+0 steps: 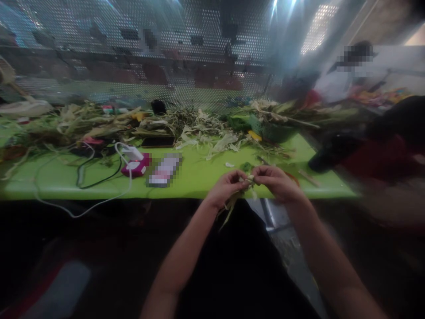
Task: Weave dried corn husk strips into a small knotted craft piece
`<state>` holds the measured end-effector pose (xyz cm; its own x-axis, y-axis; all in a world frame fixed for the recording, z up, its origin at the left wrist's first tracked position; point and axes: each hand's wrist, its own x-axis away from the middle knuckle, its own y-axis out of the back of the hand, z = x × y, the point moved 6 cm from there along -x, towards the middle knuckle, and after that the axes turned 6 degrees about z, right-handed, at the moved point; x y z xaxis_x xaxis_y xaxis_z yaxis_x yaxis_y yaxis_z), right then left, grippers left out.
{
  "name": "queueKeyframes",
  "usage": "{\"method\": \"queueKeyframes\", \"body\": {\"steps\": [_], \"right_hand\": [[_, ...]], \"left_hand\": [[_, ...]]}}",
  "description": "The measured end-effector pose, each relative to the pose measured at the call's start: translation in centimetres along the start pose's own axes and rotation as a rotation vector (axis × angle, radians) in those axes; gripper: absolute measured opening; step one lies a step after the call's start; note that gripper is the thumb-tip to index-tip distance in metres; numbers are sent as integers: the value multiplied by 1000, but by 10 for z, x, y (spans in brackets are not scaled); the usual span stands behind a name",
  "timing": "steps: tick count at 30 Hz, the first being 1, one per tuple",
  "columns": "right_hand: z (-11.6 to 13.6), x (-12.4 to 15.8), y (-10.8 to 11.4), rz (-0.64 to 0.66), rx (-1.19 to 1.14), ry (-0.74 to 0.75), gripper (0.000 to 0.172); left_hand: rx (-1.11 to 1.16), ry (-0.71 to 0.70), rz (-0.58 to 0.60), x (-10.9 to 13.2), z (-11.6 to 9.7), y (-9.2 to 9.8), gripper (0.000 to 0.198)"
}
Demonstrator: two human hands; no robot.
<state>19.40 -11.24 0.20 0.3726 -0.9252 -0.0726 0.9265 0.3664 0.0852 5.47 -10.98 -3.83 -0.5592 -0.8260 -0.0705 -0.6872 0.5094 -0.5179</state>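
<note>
Both of my hands meet at the front edge of the green table (199, 173). My left hand (229, 186) pinches a small pale bundle of what looks like dried corn husk (250, 178). From the right, my right hand (274, 179) pinches the same bundle, thumb and finger pressed together. Thin strips of husk trail below my left hand over my dark-clothed lap. Just behind my fingers lies a small green tuft (246, 166), its kind unclear. A small white scrap (229, 165) rests to its left.
Heaps of dried husk (206, 128) cover the back of the table, beside a green basket (270, 128). Left of my hands are a phone (165, 169), a dark phone (158, 141), and a magenta power adapter (134, 166) with a white cable (99, 204) drooping over the edge. People are nearby at right.
</note>
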Motion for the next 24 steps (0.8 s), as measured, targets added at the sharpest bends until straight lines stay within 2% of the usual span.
{"method": "queueKeyframes", "body": {"steps": [4,10,16,24], "right_hand": [[9,3,0,50,117,-25,28],[13,8,4,6,246,27,32],[12,8,7,-27,333,36,30],[9,6,6,-11,289,5,26]], "left_hand": [[3,37,47,3,1,0,35],[-84,-62,-27,1,-5,3,35],[-253,-105,-50,1,-9,3,33],[-148,-64,-31,0,-3,1,39]]}}
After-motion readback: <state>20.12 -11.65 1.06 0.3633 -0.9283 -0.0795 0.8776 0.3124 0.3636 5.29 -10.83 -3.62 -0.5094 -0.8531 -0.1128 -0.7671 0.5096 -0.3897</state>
